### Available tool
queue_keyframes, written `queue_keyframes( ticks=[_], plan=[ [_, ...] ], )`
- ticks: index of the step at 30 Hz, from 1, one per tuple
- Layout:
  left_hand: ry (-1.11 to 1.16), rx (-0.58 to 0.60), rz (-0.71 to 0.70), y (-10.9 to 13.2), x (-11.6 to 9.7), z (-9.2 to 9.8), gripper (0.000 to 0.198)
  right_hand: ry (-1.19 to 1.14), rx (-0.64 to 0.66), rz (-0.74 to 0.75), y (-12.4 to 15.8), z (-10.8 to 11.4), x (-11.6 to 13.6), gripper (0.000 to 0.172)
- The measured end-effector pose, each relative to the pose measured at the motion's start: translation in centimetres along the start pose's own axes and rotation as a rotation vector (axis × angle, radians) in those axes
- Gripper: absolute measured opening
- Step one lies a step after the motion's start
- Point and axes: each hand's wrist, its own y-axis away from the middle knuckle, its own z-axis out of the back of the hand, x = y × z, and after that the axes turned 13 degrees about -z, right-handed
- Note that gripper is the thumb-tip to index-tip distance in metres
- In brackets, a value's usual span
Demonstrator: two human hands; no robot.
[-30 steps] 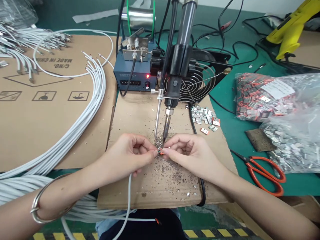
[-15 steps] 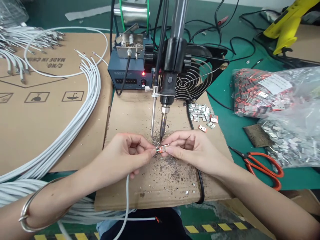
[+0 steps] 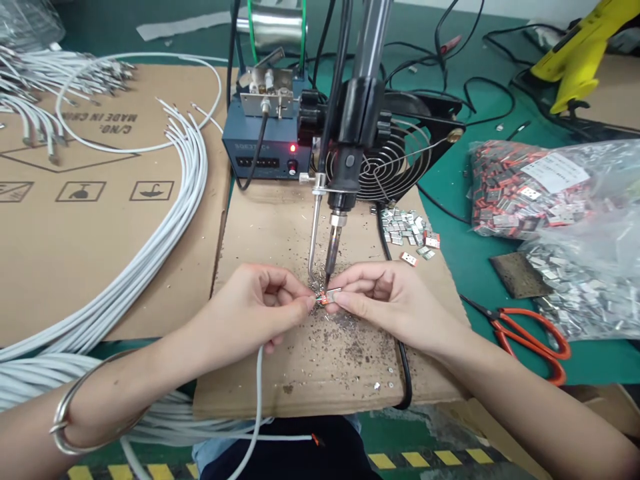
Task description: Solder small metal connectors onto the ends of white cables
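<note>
My left hand (image 3: 273, 308) pinches the end of a white cable (image 3: 259, 393), whose thin wires reach the connector. Between the thumb and fingers of my right hand (image 3: 385, 297) is a small USB connector (image 3: 332, 295) with a metal shell and an orange part. Just above the connector points the tip of a soldering iron (image 3: 333, 257), held upright in a stand; whether it touches is too small to tell. Beside it a thin metal solder feed tube (image 3: 314, 233) curves down to the same spot.
A blue solder feeder (image 3: 260, 150) and a fan (image 3: 380, 160) stand behind. Loose connectors (image 3: 405, 227) lie right of the iron. Further right are bagged connectors (image 3: 530, 190) and orange-handled scissors (image 3: 535, 333). White cables (image 3: 185, 193) bundle at left on cardboard (image 3: 100, 267).
The whole view has shifted slightly, so things appear a little further right. Both hands keep their pinch on the cable and the USB connector under the iron.
</note>
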Motion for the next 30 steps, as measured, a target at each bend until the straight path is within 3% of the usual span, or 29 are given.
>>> queue_keyframes(
  ticks=[14, 21, 30],
  plan=[
    [0.02, 0.004, -0.024, -0.02, -0.07, 0.03, 0.009, -0.01, 0.034, 0.046, 0.08, 0.19, 0.04, 0.008],
    [-0.011, 0.02, 0.031, -0.12, 0.01, 0.03, 0.009, 0.076, -0.022, 0.014, 0.18, -0.18, 0.04, 0.009],
    [-0.013, 0.094, -0.026, 0.58, 0.18, 0.04, 0.008, 0.204, 0.074, 0.11, 0.98, 0.6, 0.14, 0.013]
  ],
)
